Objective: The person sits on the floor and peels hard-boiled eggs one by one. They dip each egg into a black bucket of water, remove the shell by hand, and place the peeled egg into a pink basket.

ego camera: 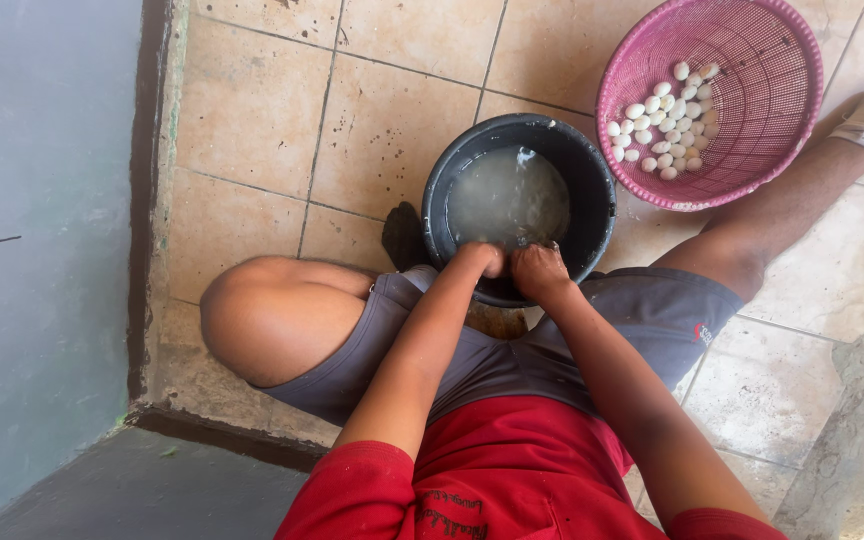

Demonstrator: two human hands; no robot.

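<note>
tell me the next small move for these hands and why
Probably lift whatever the left hand and right hand are working at the near rim of the black basin and carry it to the pink basket. Small white pieces already lie there; both hands are close together over the cloudy water.

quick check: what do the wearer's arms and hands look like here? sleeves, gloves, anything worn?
Both arms are bare from short red sleeves down. The left hand and right hand are bare too: no gloves, and no watch or bands visible on the wrists. The fingertips are hidden at the bucket rim, so rings cannot be ruled out.
</note>
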